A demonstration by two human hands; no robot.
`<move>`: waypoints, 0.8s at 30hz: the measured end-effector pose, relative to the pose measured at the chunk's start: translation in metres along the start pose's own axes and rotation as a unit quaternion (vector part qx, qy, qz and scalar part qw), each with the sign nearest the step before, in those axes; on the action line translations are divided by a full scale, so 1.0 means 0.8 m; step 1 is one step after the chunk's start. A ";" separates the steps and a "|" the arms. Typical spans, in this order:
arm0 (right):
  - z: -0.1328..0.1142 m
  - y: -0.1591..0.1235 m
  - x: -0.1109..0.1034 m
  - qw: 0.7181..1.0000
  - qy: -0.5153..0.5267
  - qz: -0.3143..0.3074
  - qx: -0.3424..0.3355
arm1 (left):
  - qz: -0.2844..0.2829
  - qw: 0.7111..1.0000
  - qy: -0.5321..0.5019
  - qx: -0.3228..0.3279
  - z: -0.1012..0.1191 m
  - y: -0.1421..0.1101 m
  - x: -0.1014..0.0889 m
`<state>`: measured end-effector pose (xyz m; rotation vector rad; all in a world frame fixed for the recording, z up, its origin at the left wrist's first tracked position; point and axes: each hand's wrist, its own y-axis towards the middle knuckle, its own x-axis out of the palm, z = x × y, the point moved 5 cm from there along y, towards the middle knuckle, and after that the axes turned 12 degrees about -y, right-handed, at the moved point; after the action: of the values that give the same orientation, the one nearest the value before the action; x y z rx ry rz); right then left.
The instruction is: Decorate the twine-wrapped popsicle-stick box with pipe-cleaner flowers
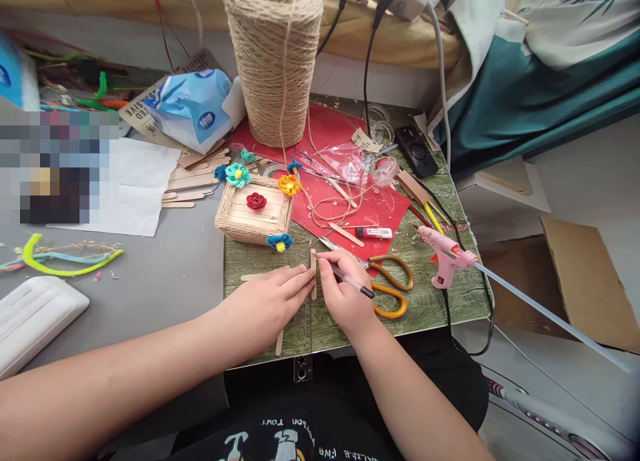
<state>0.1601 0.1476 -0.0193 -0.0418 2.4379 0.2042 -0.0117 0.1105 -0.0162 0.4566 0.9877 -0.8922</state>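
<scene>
My right hand (346,289) grips a pen (353,282), its tip at the upper part of a wooden craft stick (313,284). My left hand (273,301) lies flat, fingers together, over a clear ruler (303,344), with its fingertips at the stick's left edge. The ruler runs under that hand and past the table's front edge. Two more craft sticks poke out around the left hand, one at the left and one below (279,342). Just beyond the hands sits a twine-wrapped stick box (255,214) with a red rose and several yarn flowers. Orange-handled scissors (393,281) lie right of my right hand.
A tall twine spool (275,67) stands at the back on red paper (370,207). A pink glue gun (447,257) with a long glue stick lies at the right edge, its cord hanging down. Loose craft sticks (193,181) and a tissue pack (195,107) are at the back left.
</scene>
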 end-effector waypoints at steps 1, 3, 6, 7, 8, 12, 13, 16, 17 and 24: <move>-0.001 0.000 0.000 1.000 -0.004 0.003 -0.006 | 0.002 1.000 -0.001 0.001 0.000 0.000 0.000; -0.004 0.001 -0.001 1.000 -0.011 0.008 -0.017 | 0.006 1.000 -0.002 0.004 0.000 0.000 0.000; -0.007 0.001 -0.001 1.000 -0.014 0.009 -0.027 | 0.012 1.000 0.004 0.010 0.000 0.000 0.000; -0.007 0.001 -0.002 1.000 -0.014 0.010 -0.026 | 0.013 1.000 0.009 0.012 0.001 0.000 0.000; -0.007 0.000 -0.002 1.000 -0.014 0.015 -0.023 | 0.014 1.000 0.014 0.014 0.001 0.000 0.000; -0.003 -0.002 -0.004 0.999 -0.005 0.030 -0.010 | 0.018 0.999 0.029 0.014 0.002 0.000 -0.003; -0.003 -0.001 -0.004 1.000 -0.003 0.029 -0.011 | 0.018 0.999 0.029 0.013 0.002 0.000 -0.003; -0.002 0.000 -0.003 1.000 -0.008 0.018 -0.021 | 0.012 0.999 0.032 0.011 0.002 0.000 -0.003; -0.003 0.001 -0.003 0.999 -0.010 0.016 -0.026 | 0.009 0.999 0.033 0.011 0.002 0.000 -0.002; -0.004 0.002 -0.006 0.999 -0.007 0.037 -0.010 | 0.005 1.000 0.021 0.004 0.000 0.001 0.000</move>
<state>0.1614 0.1484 -0.0135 0.0413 2.4260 0.2625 -0.0111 0.1108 -0.0161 0.4869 1.0192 -0.8812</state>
